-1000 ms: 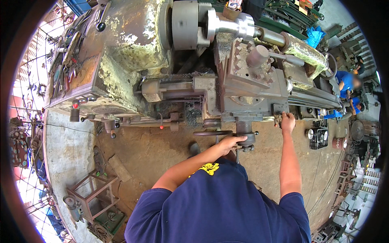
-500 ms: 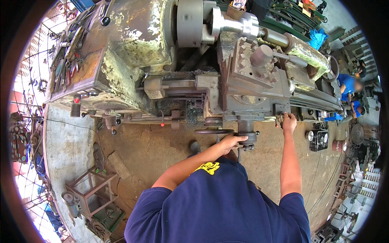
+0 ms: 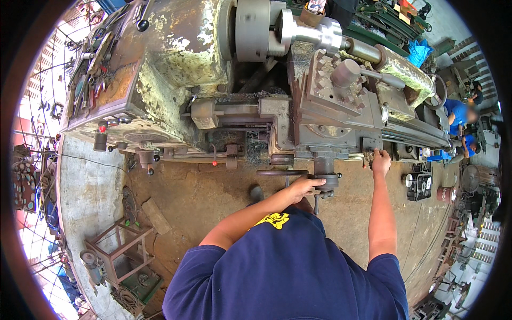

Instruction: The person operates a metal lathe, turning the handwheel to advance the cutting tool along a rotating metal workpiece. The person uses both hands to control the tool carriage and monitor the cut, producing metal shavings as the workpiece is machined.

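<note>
A worn metal lathe spans the view in front of me. My left hand grips the dark round cross-slide handwheel, its thumb along the rim and its other fingers mostly hidden beneath. Farther right, my right hand is closed round a small lever on the carriage apron; its fingers cover most of that lever. Beyond the hands stands the tool post with its clamp handle. A shiny stepped metal workpiece runs between the chuck and the tailstock.
A large carriage handwheel sits just left of my left hand. Wrenches and other tools lie on the headstock. Metal chips gather under the bed. A metal frame stand stands at lower left; people in blue are far right.
The chuck jaws appear at a different angle. Both hands keep their places on the lathe controls, and the view has shifted very slightly.
</note>
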`<state>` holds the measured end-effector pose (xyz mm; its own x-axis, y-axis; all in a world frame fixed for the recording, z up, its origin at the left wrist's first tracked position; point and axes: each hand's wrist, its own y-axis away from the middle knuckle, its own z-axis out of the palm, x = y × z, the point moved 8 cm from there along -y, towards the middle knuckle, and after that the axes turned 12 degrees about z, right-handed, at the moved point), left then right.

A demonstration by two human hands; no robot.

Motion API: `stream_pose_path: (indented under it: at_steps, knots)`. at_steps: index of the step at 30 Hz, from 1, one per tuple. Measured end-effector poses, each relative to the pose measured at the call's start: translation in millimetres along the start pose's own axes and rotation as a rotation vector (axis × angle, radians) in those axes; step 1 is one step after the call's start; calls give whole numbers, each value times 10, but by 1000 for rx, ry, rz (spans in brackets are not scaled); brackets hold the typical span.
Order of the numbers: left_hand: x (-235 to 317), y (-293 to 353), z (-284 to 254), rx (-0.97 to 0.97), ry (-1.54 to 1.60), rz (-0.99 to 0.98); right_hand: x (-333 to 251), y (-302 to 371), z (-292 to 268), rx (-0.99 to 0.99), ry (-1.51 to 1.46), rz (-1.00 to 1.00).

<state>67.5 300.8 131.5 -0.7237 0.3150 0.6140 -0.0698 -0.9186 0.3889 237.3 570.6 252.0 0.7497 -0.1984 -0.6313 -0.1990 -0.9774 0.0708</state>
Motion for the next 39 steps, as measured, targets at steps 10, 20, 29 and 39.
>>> stream_pose_path:
  at_steps: [10, 20, 29, 39]
  knots:
    - [5, 14, 3, 20, -30, -23, 48, -40, 11, 19, -2, -7]
    - [59, 52, 49, 43, -12, -3, 54, -57, 18, 0, 10, -11]
    - [44, 50, 56, 34, -28, -24, 48, -69, 7, 30, 19, -62]
    - [8, 29, 63, 22, -17, -36, 202, -196, 61, 18, 33, -6]
